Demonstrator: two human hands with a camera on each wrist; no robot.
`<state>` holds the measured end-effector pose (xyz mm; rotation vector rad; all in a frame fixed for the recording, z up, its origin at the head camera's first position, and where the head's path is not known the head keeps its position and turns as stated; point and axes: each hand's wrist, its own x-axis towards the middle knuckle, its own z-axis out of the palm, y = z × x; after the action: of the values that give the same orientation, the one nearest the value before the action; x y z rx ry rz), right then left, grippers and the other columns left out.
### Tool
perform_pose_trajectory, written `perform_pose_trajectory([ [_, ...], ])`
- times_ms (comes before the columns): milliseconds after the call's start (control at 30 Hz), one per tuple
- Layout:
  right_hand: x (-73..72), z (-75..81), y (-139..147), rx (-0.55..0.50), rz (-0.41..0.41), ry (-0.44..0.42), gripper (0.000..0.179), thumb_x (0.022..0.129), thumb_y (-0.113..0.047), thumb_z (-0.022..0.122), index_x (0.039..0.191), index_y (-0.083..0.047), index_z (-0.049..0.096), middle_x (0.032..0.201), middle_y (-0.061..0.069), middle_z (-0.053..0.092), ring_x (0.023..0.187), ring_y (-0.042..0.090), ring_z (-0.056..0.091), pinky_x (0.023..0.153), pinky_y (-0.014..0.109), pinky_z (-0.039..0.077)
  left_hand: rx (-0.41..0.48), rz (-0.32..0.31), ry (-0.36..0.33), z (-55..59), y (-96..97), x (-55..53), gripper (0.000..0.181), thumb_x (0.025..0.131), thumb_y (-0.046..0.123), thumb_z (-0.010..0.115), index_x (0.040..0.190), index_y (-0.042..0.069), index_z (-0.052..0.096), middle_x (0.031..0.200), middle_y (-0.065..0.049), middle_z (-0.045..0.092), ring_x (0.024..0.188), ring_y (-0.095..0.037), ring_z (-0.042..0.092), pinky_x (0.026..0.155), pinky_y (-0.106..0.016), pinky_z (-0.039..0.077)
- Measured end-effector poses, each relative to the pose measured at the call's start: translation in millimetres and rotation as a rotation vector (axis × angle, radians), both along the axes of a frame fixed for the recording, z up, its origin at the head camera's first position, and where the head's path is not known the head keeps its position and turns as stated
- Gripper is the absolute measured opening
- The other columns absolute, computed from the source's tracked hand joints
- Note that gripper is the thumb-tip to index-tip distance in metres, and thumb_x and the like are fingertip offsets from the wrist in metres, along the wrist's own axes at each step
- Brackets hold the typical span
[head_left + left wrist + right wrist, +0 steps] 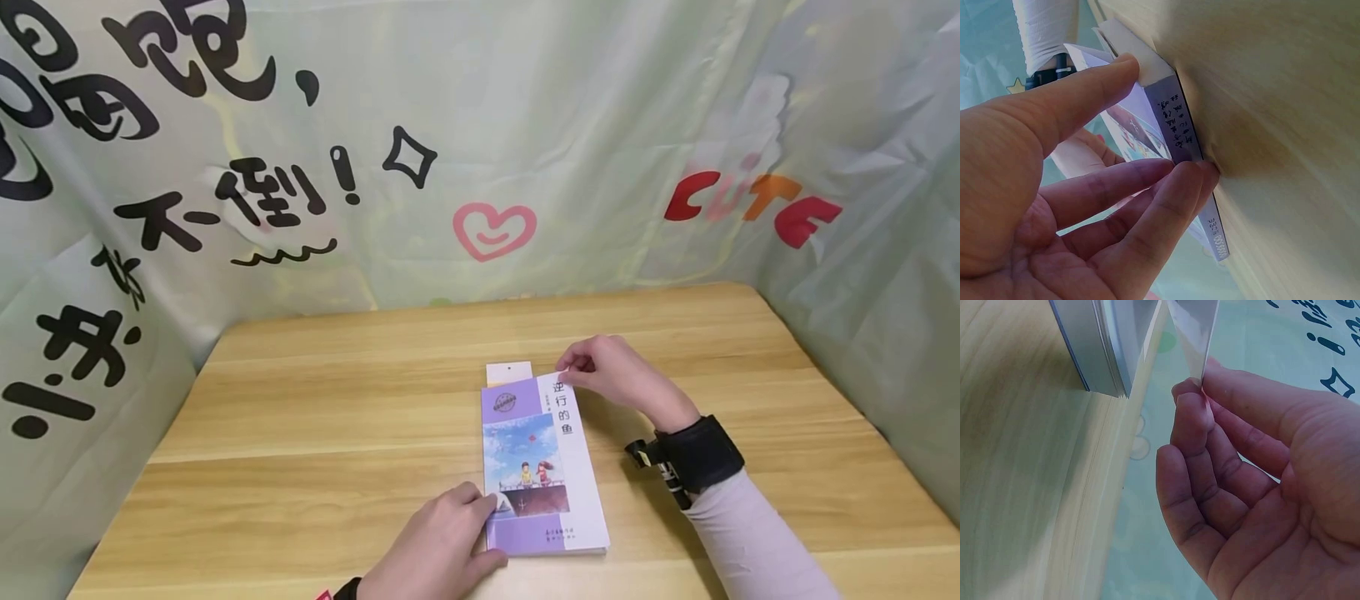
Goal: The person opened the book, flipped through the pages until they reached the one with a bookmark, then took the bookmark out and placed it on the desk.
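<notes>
Gripping the lower left corner of the book with the left hand, at the bottom centre of the frame: thumb at the bottom edge, fingers against the spine. Best, in all likelihood, to press just enough there to prevent any sliding. Next, note the book's place: face up on the counter, a little right of centre in the lower half of the frame, with a pale card poking out past the top edge; impossible to tell whether tucked inside or lying underneath, so worth minding against a snag. Farther right, pinching the top right corner of the front cover with the right hand, corner raised clear of the pages in the right wrist view. Probably wise to take the cover alone, lift gently and swing leftward in an even arc, without creasing the corner. To count, from left to right: two dark wristbands, two hands, one pink heart on the cloth, one card, one book.
</notes>
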<state>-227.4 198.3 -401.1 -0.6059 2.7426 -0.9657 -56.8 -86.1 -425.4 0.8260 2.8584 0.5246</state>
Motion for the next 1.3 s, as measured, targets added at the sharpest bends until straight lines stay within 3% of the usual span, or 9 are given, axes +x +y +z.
perform_pose_trajectory([
  [333,1.0,7.4,0,-0.037,0.0,-0.011,0.013,0.102,-0.013,0.073,0.109,-0.005,0.08,0.09,0.007,0.076,0.077,0.015,0.063,0.069,0.024,0.051,0.04,-0.002,0.018,0.9,-2.3,0.5,0.049,0.091,0.041,0.086,0.123,0.006,0.077,0.107,-0.002,0.073,0.085,-0.004,0.06,0.077,-0.024,0.059],
  [600,1.8,14.8,-3,-0.137,0.001,-0.042,0.019,0.103,-0.013,0.071,0.117,-0.002,0.078,0.093,0.012,0.077,0.083,0.028,0.07,0.067,0.023,0.051,0.117,0.013,0.001,4.5,-6.4,-2.7,0.043,0.097,0.042,0.08,0.119,0.006,0.077,0.106,0.0,0.072,0.09,-0.004,0.064,0.081,-0.027,0.061],
  [767,1.7,15.8,-3,-0.219,0.02,-0.084,0.023,0.105,-0.007,0.067,0.125,0.002,0.074,0.096,0.011,0.078,0.089,0.029,0.076,0.078,0.034,0.067,0.141,0.018,-0.016,7.6,-7.4,-7.2,0.045,0.097,0.042,0.079,0.121,0.004,0.077,0.105,-0.003,0.076,0.092,-0.008,0.069,0.085,-0.03,0.064],
  [900,1.6,16.9,-3,-0.245,0.042,-0.107,0.027,0.106,-0.006,0.064,0.131,0.0,0.071,0.1,0.011,0.079,0.094,0.027,0.078,0.088,0.045,0.067,0.164,0.019,-0.008,7.8,-8.7,-10.7,0.046,0.098,0.043,0.079,0.122,0.004,0.077,0.103,-0.004,0.077,0.09,-0.008,0.069,0.082,-0.028,0.064],
  [1033,3.3,19.8,-4,-0.24,0.071,-0.112,0.032,0.105,-0.007,0.065,0.137,-0.004,0.068,0.101,0.008,0.08,0.094,0.023,0.078,0.086,0.034,0.065,0.201,0.015,0.011,7.8,-10.6,-13.0,0.046,0.099,0.045,0.077,0.122,0.005,0.076,0.104,-0.004,0.077,0.091,-0.009,0.071,0.081,-0.028,0.064],
  [1133,4.9,21.3,-5,-0.243,0.101,-0.107,0.037,0.104,-0.006,0.067,0.14,-0.004,0.066,0.103,0.008,0.081,0.093,0.024,0.077,0.078,0.025,0.056,0.226,0.022,0.026,7.3,-10.6,-14.2,0.046,0.099,0.043,0.077,0.124,0.005,0.076,0.106,-0.006,0.078,0.092,-0.01,0.071,0.081,-0.028,0.063],
  [1300,6.2,22.4,-9,-0.246,0.135,-0.115,0.044,0.102,-0.006,0.07,0.144,-0.002,0.061,0.103,0.007,0.08,0.095,0.021,0.074,0.08,0.024,0.054,0.26,0.015,0.064,6.7,-10.7,-15.4,0.05,0.099,0.039,0.078,0.13,0.0,0.074,0.107,-0.009,0.08,0.091,-0.012,0.072,0.079,-0.027,0.063],
])
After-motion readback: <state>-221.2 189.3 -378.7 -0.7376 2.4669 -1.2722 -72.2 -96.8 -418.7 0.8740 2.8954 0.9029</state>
